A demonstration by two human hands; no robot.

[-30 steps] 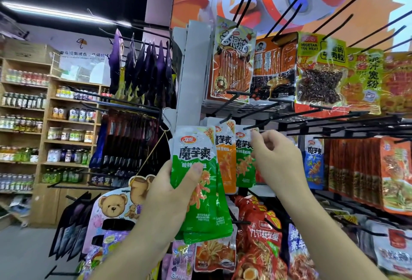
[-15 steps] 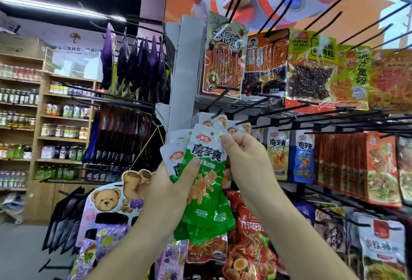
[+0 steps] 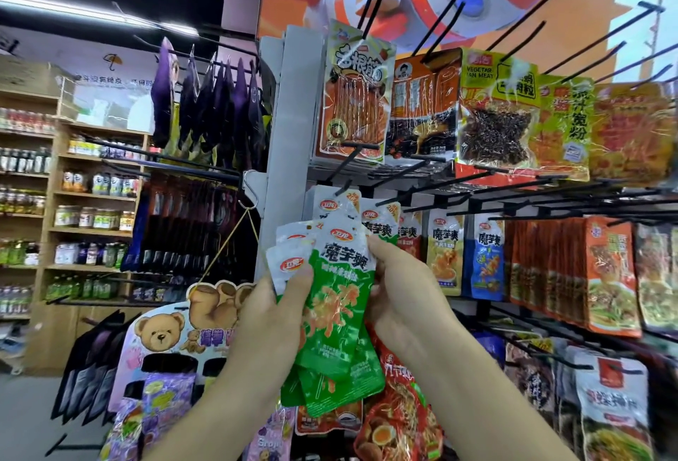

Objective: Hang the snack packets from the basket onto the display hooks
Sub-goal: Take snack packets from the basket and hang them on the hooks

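Observation:
My left hand (image 3: 273,317) grips a fanned stack of green and white snack packets (image 3: 335,310), thumb pressed on the front of the stack. My right hand (image 3: 398,291) pinches the right edge of the front green packet near its top. Both hands are below a black display hook (image 3: 343,187) at the left end of the middle row, where similar packets (image 3: 332,203) hang. Orange, yellow and blue packets of the same brand (image 3: 445,251) hang on neighbouring hooks to the right. No basket is in view.
Long bare black hooks (image 3: 455,1) jut out from the top of the rack. Bigger snack bags (image 3: 495,112) fill the upper row; red and orange packs (image 3: 396,398) hang below. A grey upright post (image 3: 290,123) bounds the rack's left side. Wooden shelves of bottles (image 3: 91,211) stand far left.
My right hand came back from the hanging packets on the hook to the stack and now pinches the front green packet. The stack has fanned out and risen slightly toward the hook.

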